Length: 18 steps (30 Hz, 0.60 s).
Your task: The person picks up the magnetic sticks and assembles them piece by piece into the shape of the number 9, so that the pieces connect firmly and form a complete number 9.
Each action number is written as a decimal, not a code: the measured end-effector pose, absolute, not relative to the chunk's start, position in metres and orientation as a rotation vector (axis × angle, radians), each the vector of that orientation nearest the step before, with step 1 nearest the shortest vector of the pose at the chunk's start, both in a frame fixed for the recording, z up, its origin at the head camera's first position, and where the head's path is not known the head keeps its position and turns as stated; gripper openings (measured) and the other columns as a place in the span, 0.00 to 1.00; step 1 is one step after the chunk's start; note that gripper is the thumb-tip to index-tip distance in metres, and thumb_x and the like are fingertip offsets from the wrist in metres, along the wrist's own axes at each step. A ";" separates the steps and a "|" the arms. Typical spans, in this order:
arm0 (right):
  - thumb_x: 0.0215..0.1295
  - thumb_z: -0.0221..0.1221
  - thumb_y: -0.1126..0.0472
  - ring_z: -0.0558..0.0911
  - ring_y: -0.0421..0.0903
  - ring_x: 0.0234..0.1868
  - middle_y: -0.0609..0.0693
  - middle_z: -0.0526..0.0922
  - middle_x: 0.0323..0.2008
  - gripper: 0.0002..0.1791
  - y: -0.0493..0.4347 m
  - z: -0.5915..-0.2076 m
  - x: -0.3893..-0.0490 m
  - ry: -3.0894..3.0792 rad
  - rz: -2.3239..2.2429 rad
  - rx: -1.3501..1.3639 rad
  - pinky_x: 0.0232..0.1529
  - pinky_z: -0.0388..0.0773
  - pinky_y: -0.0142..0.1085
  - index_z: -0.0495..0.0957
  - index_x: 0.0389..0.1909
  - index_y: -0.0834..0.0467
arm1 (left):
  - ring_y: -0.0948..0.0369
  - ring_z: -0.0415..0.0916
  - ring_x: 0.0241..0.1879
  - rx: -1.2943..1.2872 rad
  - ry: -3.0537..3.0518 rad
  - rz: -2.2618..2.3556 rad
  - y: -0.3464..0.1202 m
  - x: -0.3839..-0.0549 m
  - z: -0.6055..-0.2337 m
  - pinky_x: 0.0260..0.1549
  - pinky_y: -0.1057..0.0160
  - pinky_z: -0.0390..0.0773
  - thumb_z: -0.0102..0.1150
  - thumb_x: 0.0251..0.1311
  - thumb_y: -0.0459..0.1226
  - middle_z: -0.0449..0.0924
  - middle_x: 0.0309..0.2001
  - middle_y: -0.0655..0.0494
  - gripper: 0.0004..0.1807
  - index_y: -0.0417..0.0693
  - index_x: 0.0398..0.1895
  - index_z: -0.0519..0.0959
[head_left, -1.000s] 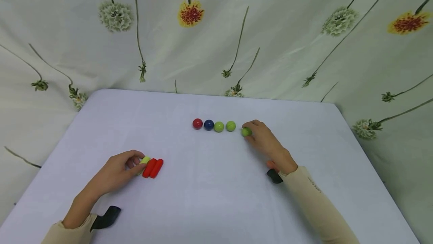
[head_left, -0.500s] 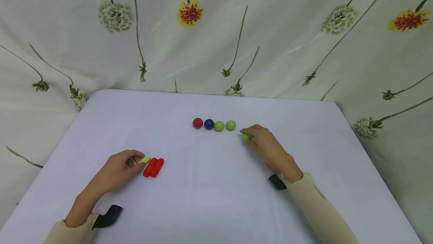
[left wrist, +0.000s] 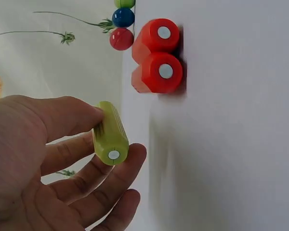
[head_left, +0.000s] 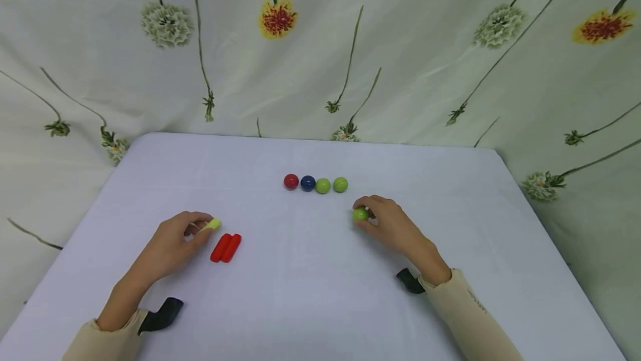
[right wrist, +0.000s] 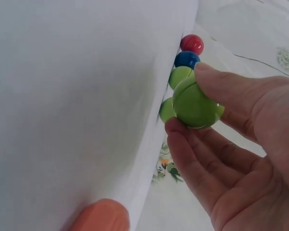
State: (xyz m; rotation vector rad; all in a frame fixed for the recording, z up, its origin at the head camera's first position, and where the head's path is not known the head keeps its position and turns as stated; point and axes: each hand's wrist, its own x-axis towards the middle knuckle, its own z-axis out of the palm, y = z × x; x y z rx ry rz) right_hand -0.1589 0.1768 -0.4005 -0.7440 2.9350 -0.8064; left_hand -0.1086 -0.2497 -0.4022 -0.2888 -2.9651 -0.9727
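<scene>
Head view: we find the left hand [head_left: 172, 244] pinching a yellow-green rod [head_left: 214, 223] far-left of two red rods [head_left: 231, 248], the right hand [head_left: 393, 224] pinching a green ball [head_left: 360, 214] near-right of the ball row [head_left: 323, 185]. We advise even fingertip pressure; the ball could slip.

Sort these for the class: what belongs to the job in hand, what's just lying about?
Likely the job: yellow-green rod (left hand); green ball (right hand).
Apparently lying about: two red rods; red ball; blue ball; two more green balls; orange piece.
</scene>
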 end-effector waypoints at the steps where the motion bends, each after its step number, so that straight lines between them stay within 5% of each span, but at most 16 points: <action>1: 0.62 0.68 0.60 0.81 0.45 0.39 0.48 0.83 0.42 0.17 0.177 -0.401 -0.158 2.932 -0.807 -0.755 0.43 0.78 0.38 0.80 0.51 0.57 | 0.46 0.79 0.44 -0.291 -2.959 -0.976 -0.248 -0.109 -0.400 0.43 0.48 0.81 0.60 0.65 0.32 0.80 0.46 0.41 0.17 0.35 0.56 0.78; 18: 0.60 0.70 0.62 0.82 0.46 0.44 0.50 0.84 0.45 0.19 0.172 -0.409 -0.155 2.926 -0.751 -0.834 0.47 0.80 0.41 0.79 0.51 0.59 | 0.48 0.80 0.44 -0.479 -2.879 -1.055 -0.206 -0.123 -0.387 0.47 0.45 0.81 0.60 0.65 0.30 0.80 0.47 0.43 0.16 0.39 0.55 0.78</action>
